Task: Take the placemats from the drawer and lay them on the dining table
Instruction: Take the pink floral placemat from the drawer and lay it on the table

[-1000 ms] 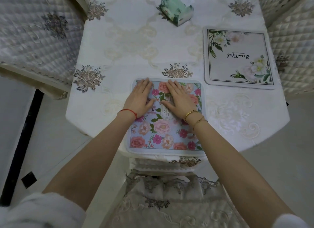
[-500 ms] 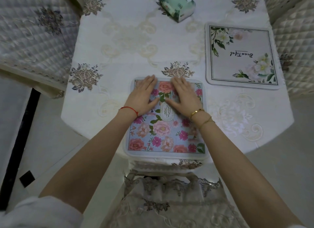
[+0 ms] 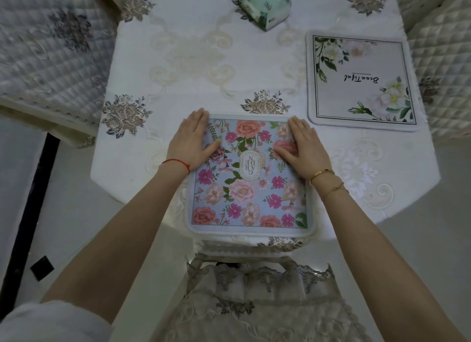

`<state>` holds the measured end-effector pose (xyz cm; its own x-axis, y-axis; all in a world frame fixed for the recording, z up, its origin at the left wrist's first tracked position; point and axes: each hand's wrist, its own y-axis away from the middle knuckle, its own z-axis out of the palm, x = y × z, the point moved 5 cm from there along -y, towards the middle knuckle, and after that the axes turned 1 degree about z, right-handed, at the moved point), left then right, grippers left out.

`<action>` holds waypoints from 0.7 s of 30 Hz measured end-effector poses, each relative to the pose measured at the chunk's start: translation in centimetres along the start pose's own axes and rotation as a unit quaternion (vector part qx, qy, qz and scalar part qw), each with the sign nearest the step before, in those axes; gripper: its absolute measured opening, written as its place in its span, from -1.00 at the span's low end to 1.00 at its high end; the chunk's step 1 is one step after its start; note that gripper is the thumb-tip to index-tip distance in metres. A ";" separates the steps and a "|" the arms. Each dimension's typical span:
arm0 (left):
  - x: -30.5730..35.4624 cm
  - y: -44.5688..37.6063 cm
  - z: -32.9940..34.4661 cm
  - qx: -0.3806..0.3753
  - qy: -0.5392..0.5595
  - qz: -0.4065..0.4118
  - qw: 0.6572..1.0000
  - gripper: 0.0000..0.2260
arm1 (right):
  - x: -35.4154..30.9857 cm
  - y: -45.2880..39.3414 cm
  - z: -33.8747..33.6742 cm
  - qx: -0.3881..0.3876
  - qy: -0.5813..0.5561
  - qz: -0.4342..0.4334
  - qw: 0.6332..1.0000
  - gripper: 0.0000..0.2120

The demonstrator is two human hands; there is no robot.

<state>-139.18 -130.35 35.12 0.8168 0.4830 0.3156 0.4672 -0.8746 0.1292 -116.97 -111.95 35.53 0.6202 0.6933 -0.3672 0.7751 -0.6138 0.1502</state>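
Now both flat hands, left hand (image 3: 191, 140) and right hand (image 3: 303, 148), have slid apart from the middle of the floral placemat (image 3: 248, 188) toward its far corners, fingers straight, smoothing it on the dining table (image 3: 193, 61); near the white placemat (image 3: 360, 79), it seems laid.

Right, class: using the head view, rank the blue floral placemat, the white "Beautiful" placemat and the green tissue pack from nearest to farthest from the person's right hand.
1. Blue floral placemat: directly under the right hand, which presses flat on its right side.
2. White "Beautiful" placemat: apart, farther up the table and to the right.
3. Green tissue pack: at the table's far end, up and left.
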 end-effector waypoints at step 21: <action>0.2 9.0 1.2 -0.019 0.011 0.010 1.000 -0.31 | -0.6 8.6 1.9 -0.024 0.028 -0.006 0.999 -0.19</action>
<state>-134.41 -138.11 35.16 0.8181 0.4644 0.3391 0.4369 -0.8854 0.1587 -110.89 -118.38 35.28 0.6153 0.7218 -0.3169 0.7868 -0.5872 0.1903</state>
